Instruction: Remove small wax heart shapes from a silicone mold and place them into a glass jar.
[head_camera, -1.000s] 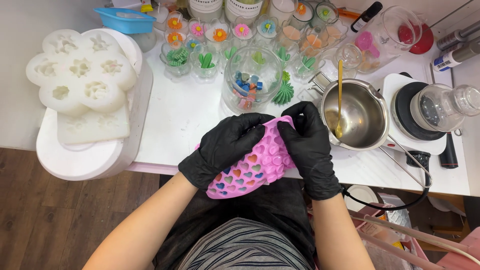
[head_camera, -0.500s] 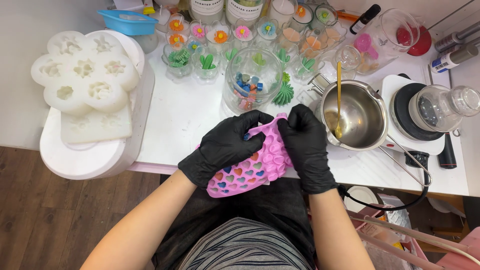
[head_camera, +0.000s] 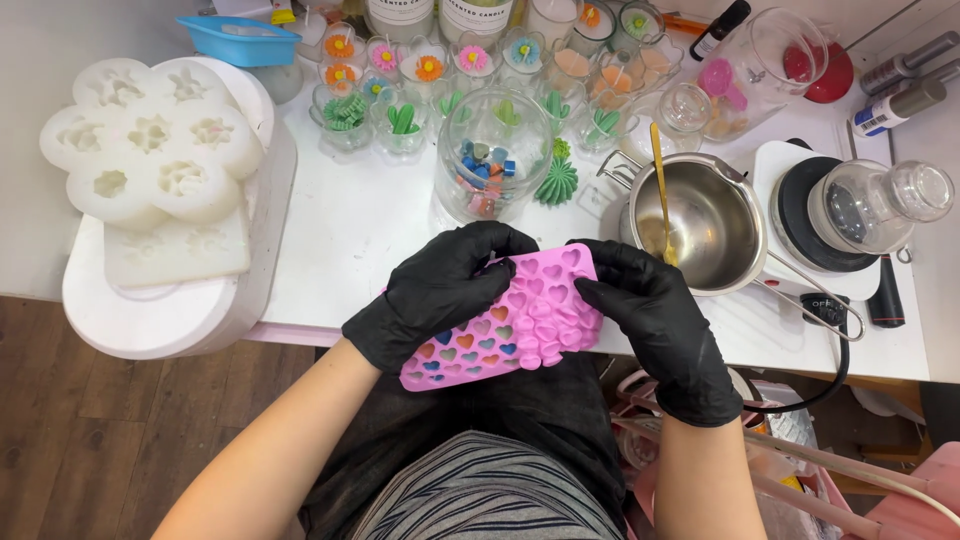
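- Since a second ago I see the pink heart mould (head_camera: 505, 325) has opened out: it was bunched and folded between the two gloved hands, and now it lies much flatter, its face of heart-shaped pockets turned up toward the camera.
- My left hand (head_camera: 440, 290) is closed over the mould's upper left edge, fingers curled on top and thumb beneath as far as I can tell; my right hand (head_camera: 650, 320) pinches the right edge, fingers bent around it. Both have hold of the mould and nothing else.
- The mould is held in the air at the near edge of the counter (head_camera: 350, 230), over my lap, not resting on anything.
- I judge the flexing has eased off, so the pockets can be checked: those in the lower left carry small coloured hearts in blue, red, orange and green, while the upper and right pockets look empty.
- The round glass jar (head_camera: 492, 155) just beyond the mould holds a small heap of coloured pieces at its bottom.
- The steel pot (head_camera: 700, 225) to the right holds a gold-coloured spoon (head_camera: 662, 190) and a little pale stuff at the bottom; I cannot tell what.
- The clear glass on the black-topped heating plate (head_camera: 870, 205) looks empty.
- Small glass cups (head_camera: 400, 120) at the back carry green cactus and coloured flower shapes.
- The white flower mould (head_camera: 150, 140) on the left has empty cavities.
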